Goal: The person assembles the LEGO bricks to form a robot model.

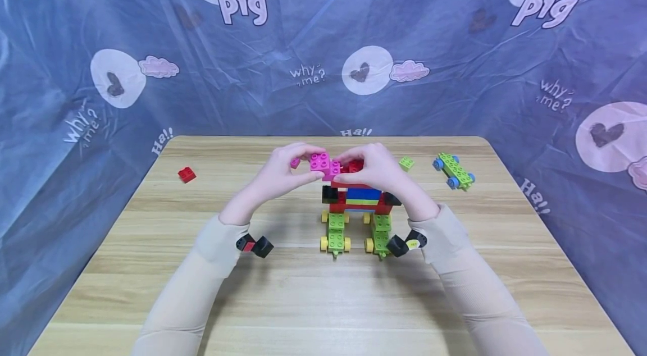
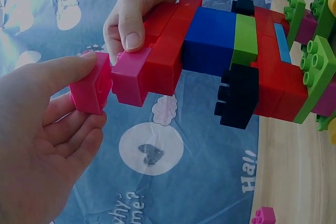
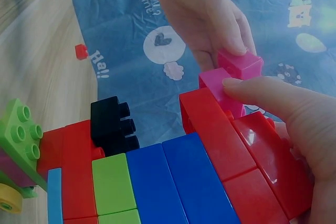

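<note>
My left hand pinches a pink toy brick between thumb and fingers, at the top of a building-block model. A second pink brick sits at the end of the model's top red row, right beside the held one. My right hand grips that top end, its thumb on the second pink brick and its other fingers partly hidden behind. Below are blue bricks, lime bricks and black side bricks. The model stands on green bases with yellow wheels.
A red brick lies at the back left of the wooden table. Another pink brick shows behind my left hand. At the back right are a lime brick and a lime wheeled base with blue wheels.
</note>
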Demonstrator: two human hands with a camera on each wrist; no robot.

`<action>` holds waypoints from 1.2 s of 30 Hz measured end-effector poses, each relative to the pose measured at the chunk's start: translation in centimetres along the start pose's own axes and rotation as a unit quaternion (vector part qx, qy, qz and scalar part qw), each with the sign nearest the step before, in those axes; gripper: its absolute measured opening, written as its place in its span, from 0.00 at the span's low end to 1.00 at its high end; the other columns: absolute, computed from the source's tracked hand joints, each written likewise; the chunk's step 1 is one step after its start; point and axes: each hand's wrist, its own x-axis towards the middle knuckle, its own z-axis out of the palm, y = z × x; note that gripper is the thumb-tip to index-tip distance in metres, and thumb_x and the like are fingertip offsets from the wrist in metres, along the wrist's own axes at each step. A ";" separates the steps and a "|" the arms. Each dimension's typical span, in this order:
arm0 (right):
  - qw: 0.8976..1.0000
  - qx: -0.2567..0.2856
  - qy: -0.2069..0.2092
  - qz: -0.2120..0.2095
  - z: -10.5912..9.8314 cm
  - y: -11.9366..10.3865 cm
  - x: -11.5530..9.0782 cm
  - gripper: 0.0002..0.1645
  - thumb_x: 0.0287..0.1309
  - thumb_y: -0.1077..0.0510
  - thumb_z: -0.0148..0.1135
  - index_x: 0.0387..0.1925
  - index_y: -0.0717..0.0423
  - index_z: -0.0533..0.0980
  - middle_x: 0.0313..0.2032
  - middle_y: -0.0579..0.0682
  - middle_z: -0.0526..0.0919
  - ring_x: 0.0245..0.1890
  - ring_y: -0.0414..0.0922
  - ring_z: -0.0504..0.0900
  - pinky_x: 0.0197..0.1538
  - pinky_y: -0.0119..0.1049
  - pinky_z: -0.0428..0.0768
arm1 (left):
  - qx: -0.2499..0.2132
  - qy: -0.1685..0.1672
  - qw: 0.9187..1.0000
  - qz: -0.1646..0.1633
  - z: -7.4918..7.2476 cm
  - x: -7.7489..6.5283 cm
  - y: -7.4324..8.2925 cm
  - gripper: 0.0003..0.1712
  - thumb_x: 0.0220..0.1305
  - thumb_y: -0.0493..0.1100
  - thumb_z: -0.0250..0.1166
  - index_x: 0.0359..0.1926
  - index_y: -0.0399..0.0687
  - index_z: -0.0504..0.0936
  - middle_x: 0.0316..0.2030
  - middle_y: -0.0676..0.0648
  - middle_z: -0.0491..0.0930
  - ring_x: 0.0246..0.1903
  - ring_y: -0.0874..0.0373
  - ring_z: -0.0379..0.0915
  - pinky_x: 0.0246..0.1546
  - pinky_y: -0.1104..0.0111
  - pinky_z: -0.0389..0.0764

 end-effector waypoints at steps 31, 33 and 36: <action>1.000 0.004 -0.001 -0.001 0.0 0.1 0.0 0.25 0.47 0.48 0.74 0.47 0.54 0.83 0.41 0.51 0.88 0.39 0.44 0.84 0.39 0.36 0.80 | 0.009 -0.031 0.999 -0.033 -0.3 1.1 0.2 0.22 0.51 0.40 0.74 0.49 0.41 0.83 0.40 0.46 0.85 0.37 0.57 0.77 0.30 0.64 0.72; 1.000 0.003 -0.001 -0.003 0.0 0.1 0.0 0.25 0.47 0.48 0.74 0.47 0.55 0.83 0.42 0.51 0.88 0.40 0.44 0.84 0.40 0.37 0.81 | 0.012 -0.036 0.999 -0.030 -0.4 1.2 0.2 0.22 0.51 0.40 0.74 0.49 0.41 0.83 0.41 0.45 0.85 0.37 0.57 0.78 0.30 0.66 0.72; 1.000 0.001 -0.001 -0.010 0.0 0.1 0.0 0.25 0.48 0.48 0.74 0.47 0.55 0.83 0.42 0.51 0.87 0.41 0.45 0.84 0.42 0.39 0.81 | 0.018 -0.044 0.999 -0.025 -0.6 1.4 0.3 0.22 0.51 0.39 0.73 0.49 0.40 0.83 0.42 0.45 0.85 0.38 0.56 0.78 0.30 0.68 0.72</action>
